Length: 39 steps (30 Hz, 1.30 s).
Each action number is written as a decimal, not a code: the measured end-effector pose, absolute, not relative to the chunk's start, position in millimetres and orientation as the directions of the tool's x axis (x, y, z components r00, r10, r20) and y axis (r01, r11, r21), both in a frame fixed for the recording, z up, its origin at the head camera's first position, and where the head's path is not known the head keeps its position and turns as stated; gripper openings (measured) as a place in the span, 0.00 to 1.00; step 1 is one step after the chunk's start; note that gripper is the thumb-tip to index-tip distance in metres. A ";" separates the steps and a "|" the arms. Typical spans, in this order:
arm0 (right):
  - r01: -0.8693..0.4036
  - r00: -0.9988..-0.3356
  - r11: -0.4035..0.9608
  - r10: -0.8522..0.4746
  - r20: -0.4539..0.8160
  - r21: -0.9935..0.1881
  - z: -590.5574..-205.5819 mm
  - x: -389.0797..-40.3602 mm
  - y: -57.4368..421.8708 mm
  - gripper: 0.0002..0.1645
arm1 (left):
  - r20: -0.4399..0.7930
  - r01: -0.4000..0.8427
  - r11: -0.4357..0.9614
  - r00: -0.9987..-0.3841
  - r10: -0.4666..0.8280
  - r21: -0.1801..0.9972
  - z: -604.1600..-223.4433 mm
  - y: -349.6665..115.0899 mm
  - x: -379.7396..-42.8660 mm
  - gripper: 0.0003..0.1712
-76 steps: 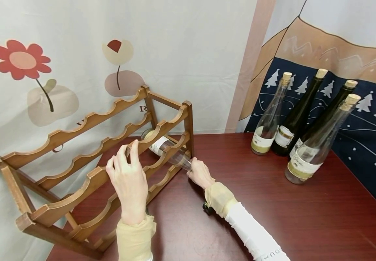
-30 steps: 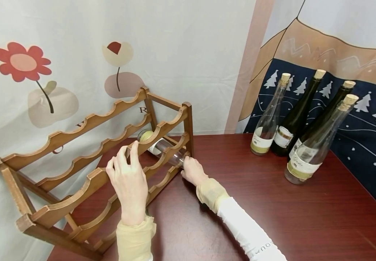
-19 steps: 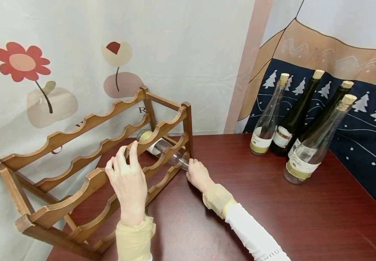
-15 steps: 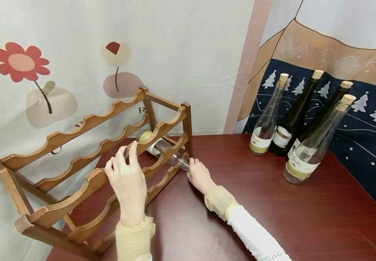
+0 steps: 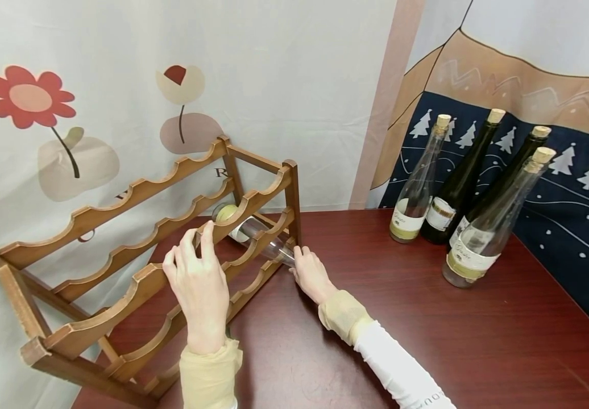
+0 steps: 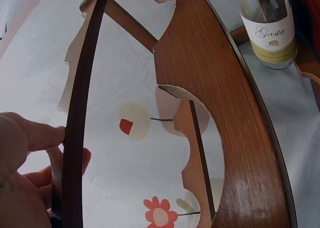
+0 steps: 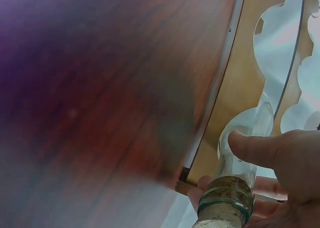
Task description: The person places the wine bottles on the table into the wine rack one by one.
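**Clear bottle lying in lower tier of rack, neck gripped**

Since 1.0 s ago: right hand (image 5: 311,275) has drawn back slightly toward 5 o'clock; bottle base sits marginally deeper toward the backdrop than 2.5 s ago. Left hand unchanged in position.

Obs., left to right:
- Wooden wine rack (image 5: 120,207) occupies the 9 o'clock half of the red-brown table (image 5: 427,329), set against the flower-print cloth (image 5: 44,113).
- Left hand (image 5: 199,287) rests on the front top scalloped rail; fingers (image 6: 35,135) and thumb curled round that rail, gripping it (left wrist view confirms).
- Clear glass bottle (image 5: 256,236) lies on its side in the lower tier at the rack's 3 o'clock end, base toward the backdrop, neck projecting out the front, label visible (image 6: 267,35).
- Right hand pinches the bottle's neck just behind the cork (image 7: 222,210); thumb on top, fingers underneath, closed on the glass.
- Four corked bottles (image 5: 458,199) stand upright at 2 o'clock, well apart from the rack: two clear, two dark, before the tree-print cloth (image 5: 571,187).
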State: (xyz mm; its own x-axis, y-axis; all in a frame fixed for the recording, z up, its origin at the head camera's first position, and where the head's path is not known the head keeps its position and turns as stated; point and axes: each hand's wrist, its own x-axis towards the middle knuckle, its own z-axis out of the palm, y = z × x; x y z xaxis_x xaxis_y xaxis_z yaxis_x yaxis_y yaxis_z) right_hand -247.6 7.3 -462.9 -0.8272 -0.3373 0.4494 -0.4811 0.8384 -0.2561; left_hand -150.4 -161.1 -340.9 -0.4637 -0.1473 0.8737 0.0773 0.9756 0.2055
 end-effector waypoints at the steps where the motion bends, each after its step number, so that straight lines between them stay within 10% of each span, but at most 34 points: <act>1: -0.480 -0.828 0.839 -0.338 0.447 -0.256 -463.3 -248.5 6.8 0.24 | 0.874 0.078 0.975 -0.464 -0.147 0.206 -340.8 -161.0 -150.3 0.26; 39: -0.391 -0.917 0.817 -0.303 0.260 -0.425 -458.3 -261.3 -0.8 0.16 | 0.876 0.080 0.975 -0.458 -0.150 0.208 -341.1 -161.3 -150.0 0.26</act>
State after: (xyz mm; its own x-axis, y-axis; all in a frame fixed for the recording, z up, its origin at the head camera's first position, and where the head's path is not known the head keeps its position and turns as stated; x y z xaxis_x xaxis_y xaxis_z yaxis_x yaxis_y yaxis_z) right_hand -261.3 -0.8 -458.3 -0.9168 -0.3035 0.2597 -0.3906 0.8168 -0.4246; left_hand -150.0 -161.3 -341.1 -0.4579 -0.1497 0.8763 0.0799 0.9748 0.2082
